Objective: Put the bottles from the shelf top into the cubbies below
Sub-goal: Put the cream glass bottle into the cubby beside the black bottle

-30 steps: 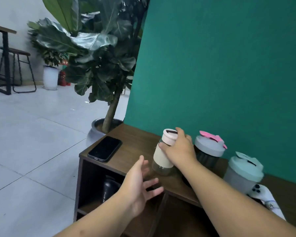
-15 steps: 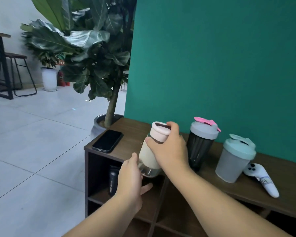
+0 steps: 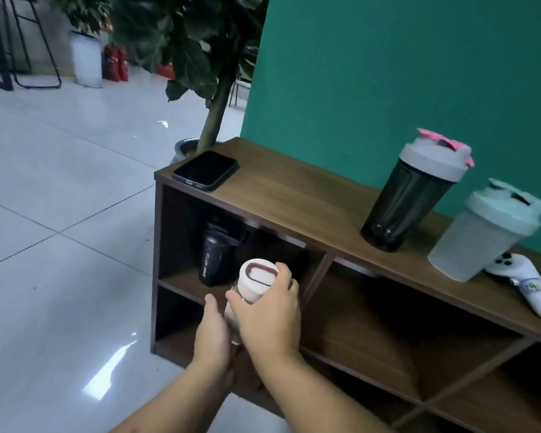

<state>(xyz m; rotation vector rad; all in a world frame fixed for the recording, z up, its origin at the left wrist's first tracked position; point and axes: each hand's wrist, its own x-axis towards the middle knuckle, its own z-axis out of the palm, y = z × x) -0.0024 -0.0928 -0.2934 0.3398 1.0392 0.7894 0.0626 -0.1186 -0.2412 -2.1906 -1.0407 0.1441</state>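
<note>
Both hands grip one small cream-sleeved glass bottle with a pink lid [image 3: 256, 282] — right hand [image 3: 270, 320] around its top, left hand [image 3: 211, 335] cupping its side — before the brown wooden shelf's [image 3: 294, 198] upper-left cubby.

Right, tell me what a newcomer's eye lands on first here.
Both hands, left hand and right hand, grip a pink-lidded bottle in front of the upper-left cubby, where a black sport bottle stands. On the shelf top two shaker bottles remain, dark and frosted.
</note>
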